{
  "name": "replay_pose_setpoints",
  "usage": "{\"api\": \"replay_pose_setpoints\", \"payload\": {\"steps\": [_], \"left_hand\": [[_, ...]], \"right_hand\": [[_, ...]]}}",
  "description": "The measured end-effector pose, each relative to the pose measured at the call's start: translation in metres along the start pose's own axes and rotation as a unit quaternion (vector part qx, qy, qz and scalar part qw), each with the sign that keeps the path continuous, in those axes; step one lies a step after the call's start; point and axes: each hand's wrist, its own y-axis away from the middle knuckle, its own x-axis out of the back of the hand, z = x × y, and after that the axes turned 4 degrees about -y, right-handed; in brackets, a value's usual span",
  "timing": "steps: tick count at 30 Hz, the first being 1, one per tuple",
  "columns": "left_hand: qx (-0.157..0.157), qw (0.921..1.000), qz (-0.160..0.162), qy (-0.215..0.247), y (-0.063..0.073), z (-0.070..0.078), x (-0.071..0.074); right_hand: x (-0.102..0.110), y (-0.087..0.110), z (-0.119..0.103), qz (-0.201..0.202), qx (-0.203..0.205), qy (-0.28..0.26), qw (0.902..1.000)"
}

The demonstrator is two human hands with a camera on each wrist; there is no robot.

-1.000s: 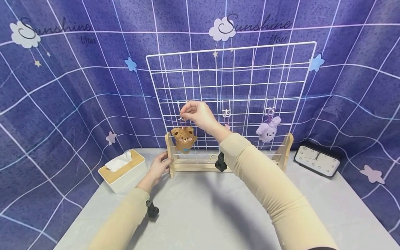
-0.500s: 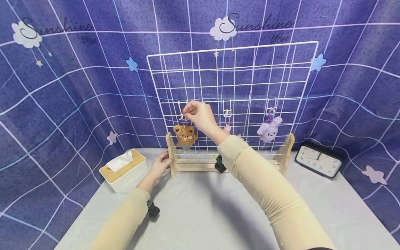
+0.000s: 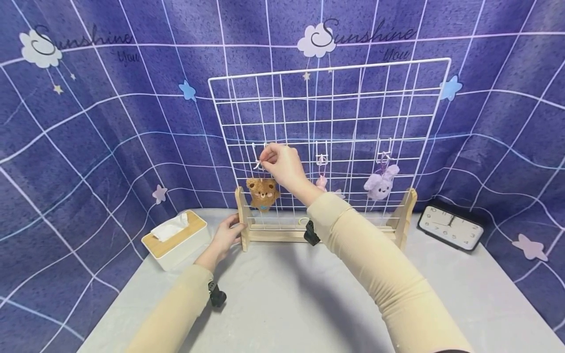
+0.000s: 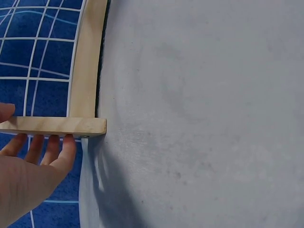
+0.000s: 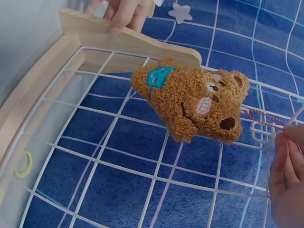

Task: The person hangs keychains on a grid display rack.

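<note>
A brown plush bear keychain (image 5: 185,90) with a blue patch hangs in front of the white wire grid (image 3: 331,120), near its left side. My right hand (image 3: 284,164) is above the bear, thumb and fingertip pinching the end of its red bead chain (image 5: 266,116). Those fingertips are right at a white hook (image 5: 259,137) on the grid. Lower left, my left hand (image 3: 226,233) grips the upright wooden end piece (image 4: 57,125) of the grid's stand, thumb on one side and fingers on the other.
A small pink plush (image 3: 321,183) hangs mid-grid, and a purple bunny plush (image 3: 378,186) hangs to the right. A tissue box (image 3: 185,245) stands left of the stand, a clock (image 3: 450,228) to its right. A pale yellow ring (image 5: 23,164) lies by the stand's base.
My right hand has shifted slightly right along the hook. The bear has swung a little up and right, turning somewhat. My left hand keeps its grip on the stand.
</note>
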Motion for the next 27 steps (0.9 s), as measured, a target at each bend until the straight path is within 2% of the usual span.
{"api": "replay_pose_setpoints", "payload": {"steps": [13,27], "left_hand": [[0.0,1.0,0.004,-0.001,0.001,0.0,0.0],[0.003,1.0,0.004,-0.006,0.0,0.001,-0.001]], "right_hand": [[0.003,0.011,-0.003,-0.01,0.007,-0.014,0.9998],[-0.001,0.047,-0.003,-0.066,0.023,-0.062,0.9956]]}}
